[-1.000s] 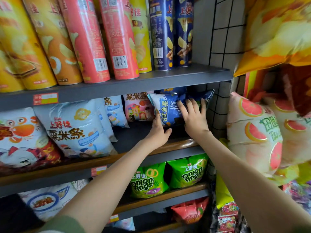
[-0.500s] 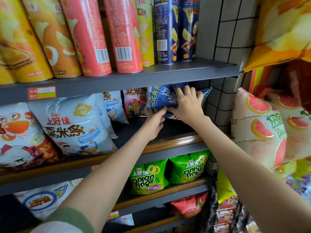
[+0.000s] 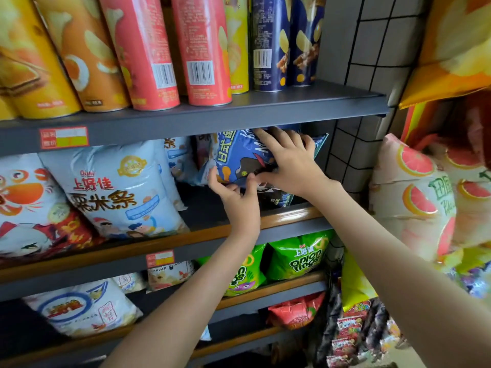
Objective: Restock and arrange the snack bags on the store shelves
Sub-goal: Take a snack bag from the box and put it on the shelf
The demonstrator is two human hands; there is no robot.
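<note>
While hands (image 3: 240, 200) (image 3: 289, 166) hold blue bag (image 3: 237, 158) | green bag (image 3: 295, 258): "onion rings"

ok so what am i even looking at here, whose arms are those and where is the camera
No machine here: these are a person's two bare arms, filmed by one wide-angle camera worn on their head, looking forward and down. They face store shelves. The left hand grips the lower edge of a blue snack bag on the middle shelf, and the right hand holds its front, near the top. Crisp tubes stand one shelf up, white bags lean to the left, and green onion rings bags sit one shelf below.
</note>
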